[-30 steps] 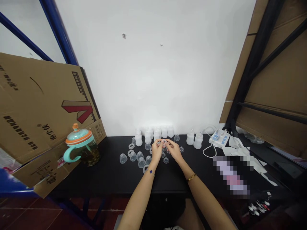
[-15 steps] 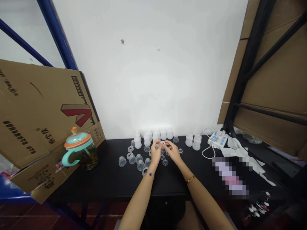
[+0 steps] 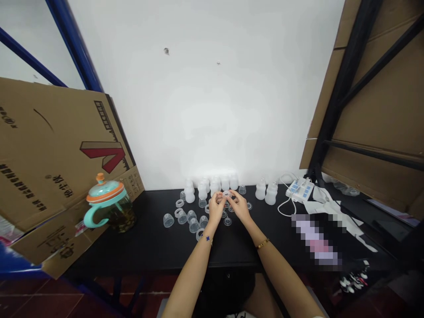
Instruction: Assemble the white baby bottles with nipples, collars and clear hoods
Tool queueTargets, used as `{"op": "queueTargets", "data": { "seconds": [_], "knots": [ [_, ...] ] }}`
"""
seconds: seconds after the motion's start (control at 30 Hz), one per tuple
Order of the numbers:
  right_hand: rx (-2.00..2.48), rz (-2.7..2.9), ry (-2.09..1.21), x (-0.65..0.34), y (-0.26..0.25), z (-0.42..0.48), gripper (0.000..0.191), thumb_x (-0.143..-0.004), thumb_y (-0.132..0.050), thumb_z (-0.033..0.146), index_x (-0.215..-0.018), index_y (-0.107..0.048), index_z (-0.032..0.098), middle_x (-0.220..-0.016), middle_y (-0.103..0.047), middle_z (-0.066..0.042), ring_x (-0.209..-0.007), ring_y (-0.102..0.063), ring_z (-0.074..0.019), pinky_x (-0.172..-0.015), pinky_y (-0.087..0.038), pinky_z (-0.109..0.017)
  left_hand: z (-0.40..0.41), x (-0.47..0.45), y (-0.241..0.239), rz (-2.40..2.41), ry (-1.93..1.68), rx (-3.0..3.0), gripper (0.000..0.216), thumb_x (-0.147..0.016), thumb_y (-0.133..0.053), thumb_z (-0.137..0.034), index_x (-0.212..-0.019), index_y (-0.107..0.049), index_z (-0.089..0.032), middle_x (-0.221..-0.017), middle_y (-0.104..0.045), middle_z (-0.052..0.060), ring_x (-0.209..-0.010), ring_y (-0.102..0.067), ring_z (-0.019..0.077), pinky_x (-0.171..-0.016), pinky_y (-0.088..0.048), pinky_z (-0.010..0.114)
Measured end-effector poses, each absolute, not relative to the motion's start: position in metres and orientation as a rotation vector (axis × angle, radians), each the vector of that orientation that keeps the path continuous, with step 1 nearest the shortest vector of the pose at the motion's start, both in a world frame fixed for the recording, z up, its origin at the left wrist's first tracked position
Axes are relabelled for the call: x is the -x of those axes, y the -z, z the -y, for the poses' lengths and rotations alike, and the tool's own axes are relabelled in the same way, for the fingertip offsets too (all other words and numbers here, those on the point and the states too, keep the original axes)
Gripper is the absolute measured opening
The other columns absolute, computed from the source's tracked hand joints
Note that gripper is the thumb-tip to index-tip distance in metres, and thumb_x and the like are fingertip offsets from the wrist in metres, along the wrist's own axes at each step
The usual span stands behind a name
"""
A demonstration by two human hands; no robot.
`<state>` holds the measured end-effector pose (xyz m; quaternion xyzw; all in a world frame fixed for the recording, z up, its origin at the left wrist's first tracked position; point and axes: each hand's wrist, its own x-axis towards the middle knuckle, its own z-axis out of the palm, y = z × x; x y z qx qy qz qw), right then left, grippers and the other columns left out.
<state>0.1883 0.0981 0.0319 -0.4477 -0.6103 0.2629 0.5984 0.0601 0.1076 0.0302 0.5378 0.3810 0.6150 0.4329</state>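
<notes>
Between my two hands is a whitish bottle collar ring [image 3: 227, 194], held up over the black table. My left hand [image 3: 216, 206] pinches its left side, and my right hand [image 3: 239, 206] grips the right side with the fingertips. Whether a nipple sits inside the ring is too small to tell. Just below the hands lie several clear nipples, one of them a flat-rimmed nipple [image 3: 227, 221]. To the left are several clear dome caps, including a cap [image 3: 168, 220], and loose collar rings such as a white ring [image 3: 179, 203].
Several white baby bottles [image 3: 189, 194] stand along the wall, with two more bottles [image 3: 271, 194] at the right. A power strip [image 3: 300, 190] with a white cable and papers [image 3: 326, 207] lie further right. A teapot-shaped jug [image 3: 111, 203] stands left by cardboard [image 3: 59, 159].
The ring shows more plainly now, raised slightly between the fingertips of both hands. The whole view has shifted a little; the parts on the table stay where they were.
</notes>
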Motion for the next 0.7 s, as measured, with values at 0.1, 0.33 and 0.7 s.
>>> {"op": "queueTargets", "data": {
  "seconds": [0.1,0.33,0.7],
  "knots": [
    [1.070,1.450,-0.607,-0.1887,-0.0315,-0.0981,0.048,-0.085,-0.061,0.048,-0.124,-0.070,0.020,-0.102,-0.075,-0.008,-0.053,-0.060,-0.0139,-0.048,-0.048,-0.025,-0.1079,-0.0605,-0.0289,-0.959,-1.536,-1.369,0.033,-0.077,-0.071,-0.045,-0.095,-0.057,-0.021,-0.084,-0.071,0.004,-0.070,-0.068,0.0176,-0.055,-0.053,0.025],
    [1.110,1.479,-0.563,-0.1887,-0.0285,-0.1012,0.052,-0.086,-0.059,0.048,-0.127,-0.069,0.017,-0.100,-0.075,-0.008,-0.049,-0.059,-0.0122,-0.049,-0.048,-0.025,-0.1028,-0.0584,-0.0326,-1.031,-1.619,-1.497,0.026,-0.084,-0.065,-0.041,-0.096,-0.057,-0.019,-0.083,-0.070,0.003,-0.070,-0.067,0.0159,-0.066,-0.055,0.027],
    [1.098,1.518,-0.598,-0.1874,-0.0325,-0.0966,0.042,-0.089,-0.055,0.054,-0.104,-0.073,0.018,-0.078,-0.071,-0.004,-0.053,-0.061,-0.0158,-0.047,-0.045,-0.024,-0.0989,-0.0582,-0.0375,-1.154,-1.656,-1.580,0.024,-0.085,-0.065,-0.039,-0.098,-0.062,-0.019,-0.093,-0.070,0.006,-0.081,-0.068,0.0175,-0.075,-0.054,0.029]
  ]
}}
